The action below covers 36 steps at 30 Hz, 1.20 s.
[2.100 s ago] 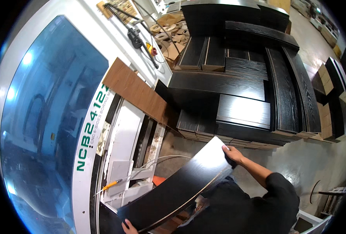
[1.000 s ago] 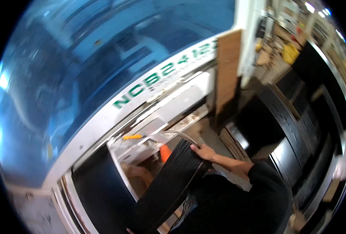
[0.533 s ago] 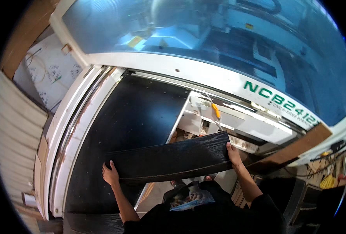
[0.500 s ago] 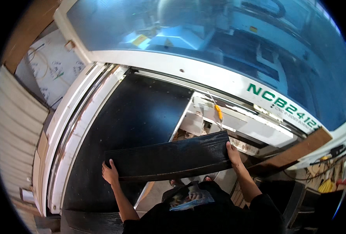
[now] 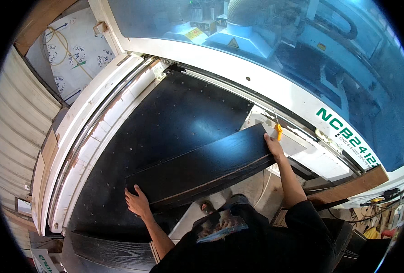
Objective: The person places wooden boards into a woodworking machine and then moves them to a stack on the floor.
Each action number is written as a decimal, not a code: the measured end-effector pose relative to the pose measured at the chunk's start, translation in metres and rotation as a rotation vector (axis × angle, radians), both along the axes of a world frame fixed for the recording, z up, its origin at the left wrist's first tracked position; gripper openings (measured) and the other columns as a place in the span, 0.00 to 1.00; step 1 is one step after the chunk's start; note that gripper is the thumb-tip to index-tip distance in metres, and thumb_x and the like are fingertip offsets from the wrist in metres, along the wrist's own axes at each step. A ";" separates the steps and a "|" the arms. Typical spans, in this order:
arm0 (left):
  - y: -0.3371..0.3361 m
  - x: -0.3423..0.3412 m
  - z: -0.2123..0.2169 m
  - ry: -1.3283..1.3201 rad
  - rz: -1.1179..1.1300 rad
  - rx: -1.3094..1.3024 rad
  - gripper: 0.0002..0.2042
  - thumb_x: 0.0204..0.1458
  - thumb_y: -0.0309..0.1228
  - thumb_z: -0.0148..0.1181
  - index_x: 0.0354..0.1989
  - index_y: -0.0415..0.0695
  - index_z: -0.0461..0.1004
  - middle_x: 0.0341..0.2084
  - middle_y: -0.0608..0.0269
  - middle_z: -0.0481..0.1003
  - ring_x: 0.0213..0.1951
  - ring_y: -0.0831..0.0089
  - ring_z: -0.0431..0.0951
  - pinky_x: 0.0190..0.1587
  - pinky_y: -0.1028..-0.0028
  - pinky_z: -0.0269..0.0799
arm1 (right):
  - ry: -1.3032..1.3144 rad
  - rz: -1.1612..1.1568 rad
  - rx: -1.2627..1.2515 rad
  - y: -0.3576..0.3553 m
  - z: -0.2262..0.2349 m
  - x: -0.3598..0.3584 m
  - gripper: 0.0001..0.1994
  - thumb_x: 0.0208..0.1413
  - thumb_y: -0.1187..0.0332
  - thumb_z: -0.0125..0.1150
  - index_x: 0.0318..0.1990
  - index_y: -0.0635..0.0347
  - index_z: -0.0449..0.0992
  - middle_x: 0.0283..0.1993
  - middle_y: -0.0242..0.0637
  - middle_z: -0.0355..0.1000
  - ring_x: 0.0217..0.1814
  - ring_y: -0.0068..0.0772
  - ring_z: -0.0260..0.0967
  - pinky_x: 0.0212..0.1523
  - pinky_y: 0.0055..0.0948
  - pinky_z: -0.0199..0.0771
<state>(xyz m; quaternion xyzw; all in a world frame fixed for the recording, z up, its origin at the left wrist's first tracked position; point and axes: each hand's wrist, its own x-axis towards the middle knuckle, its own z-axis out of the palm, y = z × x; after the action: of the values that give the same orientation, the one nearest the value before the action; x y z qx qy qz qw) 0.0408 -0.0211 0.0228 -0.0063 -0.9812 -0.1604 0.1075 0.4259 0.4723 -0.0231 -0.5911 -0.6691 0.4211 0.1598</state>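
Note:
A long black wood-grain board [image 5: 202, 164] spans the space between my two hands, tilted so its right end lies farther away. A thin pale line runs along its near edge. My left hand [image 5: 138, 201] grips the left end, fingers on the outer side and thumb near the top edge. At the far right corner, my right hand [image 5: 274, 144] is closed on the other end, with its thumb on the upper face; the undersides of both grips are hidden. The board's left part hangs over or rests on the black machine table [image 5: 165, 118]; I cannot tell which.
A white machine frame [image 5: 188, 57] with a blue clear cover [image 5: 293, 50] stands at the far side. A yellow-handled tool [image 5: 278, 132] is beside my right hand. Another black board [image 5: 113, 250] lies near left. A brown strip [image 5: 352, 185] juts out at right.
The board has swung, its right end moving farther away and its left end staying nearer. Both hands have kept their hold. My view has shifted, and the machine table shows lower and farther right.

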 end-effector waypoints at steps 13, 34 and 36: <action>0.002 0.004 -0.005 0.075 0.021 -0.008 0.29 0.65 0.55 0.49 0.64 0.46 0.68 0.52 0.45 0.76 0.52 0.44 0.77 0.52 0.52 0.72 | 0.032 0.014 0.159 0.001 0.027 -0.023 0.32 0.63 0.37 0.54 0.47 0.64 0.77 0.43 0.60 0.78 0.52 0.60 0.77 0.55 0.46 0.72; 0.000 0.011 -0.008 0.013 0.198 0.013 0.33 0.64 0.60 0.45 0.68 0.48 0.66 0.57 0.43 0.75 0.57 0.44 0.75 0.57 0.52 0.70 | 0.028 0.231 0.598 0.044 0.044 -0.138 0.16 0.64 0.58 0.59 0.49 0.62 0.74 0.49 0.56 0.72 0.53 0.59 0.70 0.56 0.50 0.69; 0.001 0.009 -0.007 -0.001 0.183 0.013 0.34 0.64 0.61 0.45 0.68 0.48 0.66 0.57 0.42 0.74 0.57 0.44 0.75 0.57 0.52 0.70 | 0.040 0.229 0.602 0.042 0.045 -0.129 0.16 0.64 0.58 0.59 0.49 0.61 0.74 0.49 0.55 0.73 0.53 0.59 0.70 0.56 0.50 0.68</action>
<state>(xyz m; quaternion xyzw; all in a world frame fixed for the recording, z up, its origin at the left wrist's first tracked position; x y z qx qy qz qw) 0.0503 -0.0200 0.0154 0.0842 -0.9766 -0.1563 0.1214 0.2973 0.5139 0.0220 -0.4297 -0.8226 0.2311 0.2920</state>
